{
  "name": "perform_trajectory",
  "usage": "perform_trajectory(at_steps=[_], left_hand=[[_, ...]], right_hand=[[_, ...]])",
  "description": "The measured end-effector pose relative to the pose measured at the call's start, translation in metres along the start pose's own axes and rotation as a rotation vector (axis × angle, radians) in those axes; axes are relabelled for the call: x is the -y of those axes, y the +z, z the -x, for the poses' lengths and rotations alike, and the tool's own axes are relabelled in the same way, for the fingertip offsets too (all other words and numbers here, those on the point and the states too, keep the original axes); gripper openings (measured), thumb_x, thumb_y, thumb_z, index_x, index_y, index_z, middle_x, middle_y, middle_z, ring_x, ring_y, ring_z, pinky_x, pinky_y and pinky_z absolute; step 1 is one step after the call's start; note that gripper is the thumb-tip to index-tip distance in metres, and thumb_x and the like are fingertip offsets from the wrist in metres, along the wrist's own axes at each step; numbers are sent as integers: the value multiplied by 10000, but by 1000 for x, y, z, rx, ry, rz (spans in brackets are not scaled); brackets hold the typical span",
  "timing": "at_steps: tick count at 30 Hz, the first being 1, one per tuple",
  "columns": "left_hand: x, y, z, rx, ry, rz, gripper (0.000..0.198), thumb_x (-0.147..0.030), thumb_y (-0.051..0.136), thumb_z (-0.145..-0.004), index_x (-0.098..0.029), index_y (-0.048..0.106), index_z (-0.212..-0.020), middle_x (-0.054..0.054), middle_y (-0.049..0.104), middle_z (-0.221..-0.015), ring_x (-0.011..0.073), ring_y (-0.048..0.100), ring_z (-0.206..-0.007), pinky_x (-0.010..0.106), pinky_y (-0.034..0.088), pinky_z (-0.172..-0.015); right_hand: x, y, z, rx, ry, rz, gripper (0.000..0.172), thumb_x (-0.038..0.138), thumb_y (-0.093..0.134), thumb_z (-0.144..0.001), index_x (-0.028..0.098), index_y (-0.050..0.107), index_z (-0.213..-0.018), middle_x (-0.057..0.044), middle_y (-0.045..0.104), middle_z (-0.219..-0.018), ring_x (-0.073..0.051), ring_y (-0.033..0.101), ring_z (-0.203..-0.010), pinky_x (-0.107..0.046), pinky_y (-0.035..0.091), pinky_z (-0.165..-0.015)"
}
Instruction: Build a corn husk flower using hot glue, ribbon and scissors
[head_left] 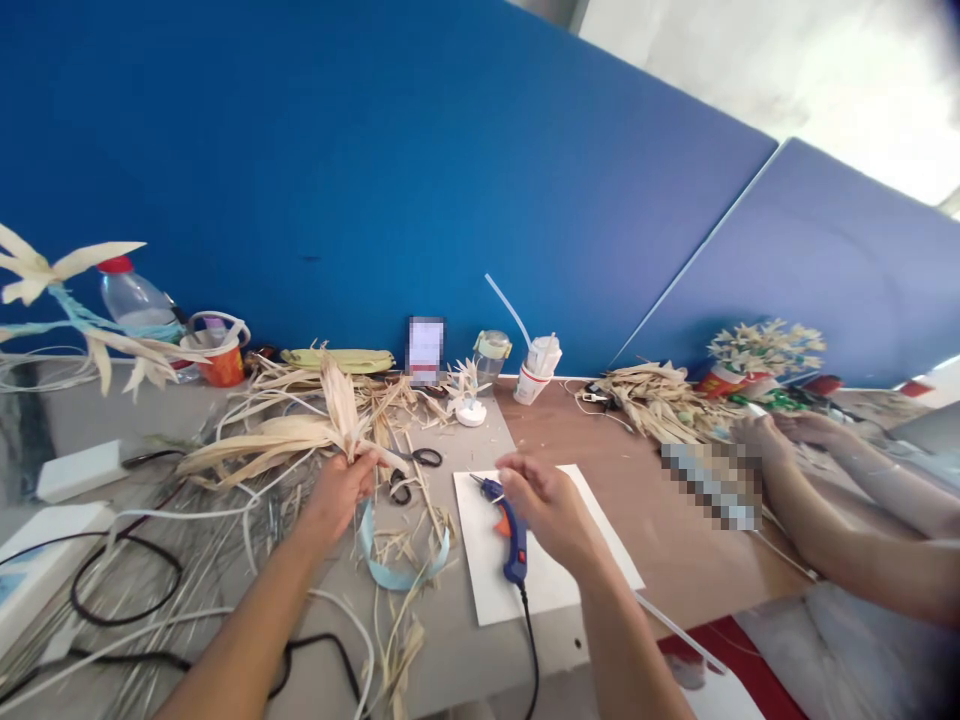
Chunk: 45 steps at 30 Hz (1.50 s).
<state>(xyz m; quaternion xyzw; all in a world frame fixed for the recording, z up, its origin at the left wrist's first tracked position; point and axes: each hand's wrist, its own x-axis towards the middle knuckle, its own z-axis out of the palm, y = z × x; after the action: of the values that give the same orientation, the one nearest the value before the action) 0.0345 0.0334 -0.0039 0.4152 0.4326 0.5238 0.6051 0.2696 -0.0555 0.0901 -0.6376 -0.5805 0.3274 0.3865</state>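
Observation:
My left hand (341, 497) is closed around the base of dried corn husks (341, 405), whose pale leaves spread upward and to the left. Over the white board (480, 600), my right hand (551, 505) has its fingers curled toward the thumb; whatever may be between them is too small to make out. Partly beneath it lies a blue glue gun (515, 550) with an orange trigger and a black cord. Black-handled scissors (426, 457) rest just right of the left hand. Below them a light blue ribbon (394, 578) curves across the table.
Cables (161, 535) and thin wires cover the left side. Husk scraps (405, 650) lie in front. Along the blue partition (375, 180) stand a phone (426, 350), a jar (491, 355) and a paper cup (531, 385). At right, another person's hands (765, 450) work near more husks (652, 395).

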Motion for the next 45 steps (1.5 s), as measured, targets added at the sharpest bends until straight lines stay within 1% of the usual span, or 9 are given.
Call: perform_trajectory(at_steps=[3, 6, 9, 15, 20, 26, 39, 42, 45], left_hand=[[3, -1, -1, -1, 18, -9, 304, -411, 685, -651, -116, 617, -628, -89, 305, -433, 45, 242, -394, 201, 170, -397], [7, -1, -2, 2, 17, -35, 303, -409, 678, -661, -111, 628, -639, -88, 301, -438, 46, 246, -396, 200, 165, -397], [9, -2, -3, 5, 14, -44, 311, -421, 669, -671, -114, 626, -638, -88, 296, -428, 49, 251, -393, 199, 175, -396], [6, -2, -2, -4, 9, -24, 302, -407, 684, -647, -112, 618, -635, -91, 313, -425, 42, 221, -385, 199, 153, -397], [4, -1, -1, 3, 7, -26, 308, -418, 672, -654, -118, 610, -628, -104, 263, -419, 45, 208, -384, 204, 146, -405], [7, -2, -2, 7, -3, -45, 333, -445, 674, -649, -119, 606, -647, -98, 292, -446, 48, 225, -399, 202, 147, -407], [10, -3, -2, 7, 1, -58, 320, -453, 658, -662, -148, 561, -666, -104, 296, -425, 52, 229, -381, 202, 188, -397], [9, -2, -2, -18, 9, -114, 310, -445, 649, -666, -149, 560, -681, -101, 310, -431, 57, 248, -385, 204, 193, -400], [10, -2, -3, -74, 13, -136, 304, -431, 663, -646, -166, 516, -672, -99, 336, -449, 61, 267, -389, 208, 204, -405]], right_hand=[[-38, -9, 21, -11, 158, 328, 317, 422, 439, -835, 159, 566, -958, -5, 570, -635, -160, 546, -593, -249, 388, -548], [-71, 3, 30, -8, 278, 569, 439, 429, 428, -851, 110, 486, -1146, -71, 640, -720, -221, 620, -707, -289, 408, -633], [-84, 19, 30, -18, 345, 703, 584, 479, 407, -858, 79, 365, -1282, -163, 671, -880, -281, 645, -841, -326, 412, -675], [-87, 26, 26, -56, 343, 708, 662, 382, 422, -861, 55, 165, -1375, -167, 678, -911, -286, 656, -838, -318, 407, -634], [-94, 15, 29, -160, 262, 671, 548, 288, 405, -861, 51, 221, -1320, -125, 674, -862, -254, 656, -789, -299, 409, -634], [-98, -14, 24, -260, 172, 743, 501, 341, 401, -858, 94, 280, -1277, -118, 664, -903, -242, 652, -790, -291, 417, -629], [-125, -12, 19, -116, 227, 761, 478, 336, 402, -876, 106, 324, -1288, -132, 649, -950, -251, 641, -827, -313, 427, -652], [-116, -17, 19, -230, 132, 761, 450, 370, 429, -855, 125, 418, -1233, -151, 587, -1063, -243, 622, -840, -334, 449, -691], [-91, -12, 12, -298, -17, 583, 404, 372, 452, -843, 134, 497, -1166, -128, 562, -1063, -185, 600, -737, -318, 471, -692]])
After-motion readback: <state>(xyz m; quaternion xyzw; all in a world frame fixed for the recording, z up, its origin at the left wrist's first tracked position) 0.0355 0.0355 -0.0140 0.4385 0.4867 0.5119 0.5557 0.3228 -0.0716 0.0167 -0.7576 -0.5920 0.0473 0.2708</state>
